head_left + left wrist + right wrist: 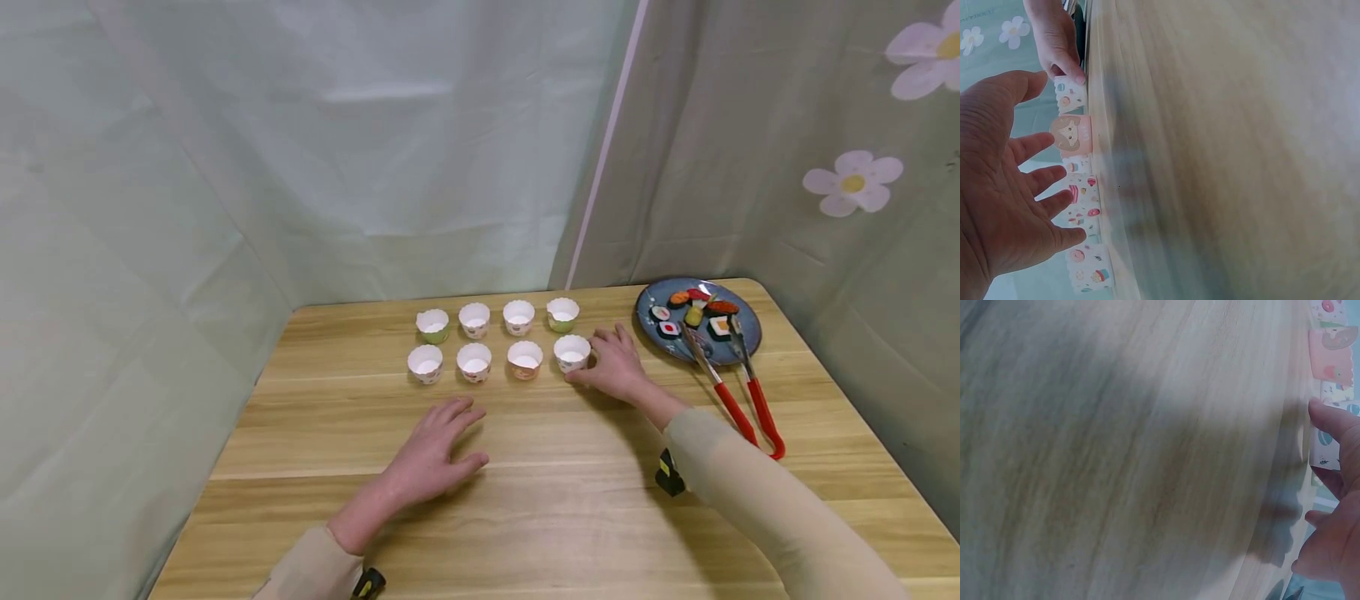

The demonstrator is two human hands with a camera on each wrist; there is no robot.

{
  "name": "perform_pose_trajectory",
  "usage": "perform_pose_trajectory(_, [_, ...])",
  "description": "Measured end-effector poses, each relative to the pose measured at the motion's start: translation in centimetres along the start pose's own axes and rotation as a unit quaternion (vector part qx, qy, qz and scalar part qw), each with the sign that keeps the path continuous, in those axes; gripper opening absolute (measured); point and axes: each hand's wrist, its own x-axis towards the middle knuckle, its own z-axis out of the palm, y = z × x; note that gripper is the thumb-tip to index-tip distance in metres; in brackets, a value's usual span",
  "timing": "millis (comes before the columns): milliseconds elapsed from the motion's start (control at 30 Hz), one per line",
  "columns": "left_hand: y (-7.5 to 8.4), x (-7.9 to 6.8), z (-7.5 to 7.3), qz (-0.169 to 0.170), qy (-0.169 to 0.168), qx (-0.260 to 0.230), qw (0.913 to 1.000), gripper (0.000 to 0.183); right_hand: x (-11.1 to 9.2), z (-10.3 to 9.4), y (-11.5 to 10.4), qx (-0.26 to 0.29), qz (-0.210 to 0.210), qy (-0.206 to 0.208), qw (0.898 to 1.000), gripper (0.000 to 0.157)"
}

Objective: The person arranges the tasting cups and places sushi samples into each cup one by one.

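Small white-lined paper baking cups stand in two rows on the wooden table. My right hand (617, 364) is at the right end of the front row, its thumb and forefinger round the side of the last cup (572, 353). In the right wrist view that printed cup (1324, 450) shows between thumb and finger. The orange cup (525, 361) stands just left of it. My left hand (431, 458) hovers before the front row, fingers spread and holding nothing; in the left wrist view its palm (997, 187) faces the line of cups.
A blue plate (643, 321) with several sushi pieces lies at the back right. Red-handled tongs (761, 408) lean on it, handles toward me. More cups, one green at the left (432, 327), form the back row. A curtain (450, 150) hangs behind the table.
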Motion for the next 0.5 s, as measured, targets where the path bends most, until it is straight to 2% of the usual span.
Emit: perform_pose_trajectory(500, [-0.03, -0.25, 0.19, 0.009, 0.007, 0.001, 0.9999, 0.068, 0.08, 0.24, 0.13, -0.002, -0.003, 0.000, 1.000, 0.077])
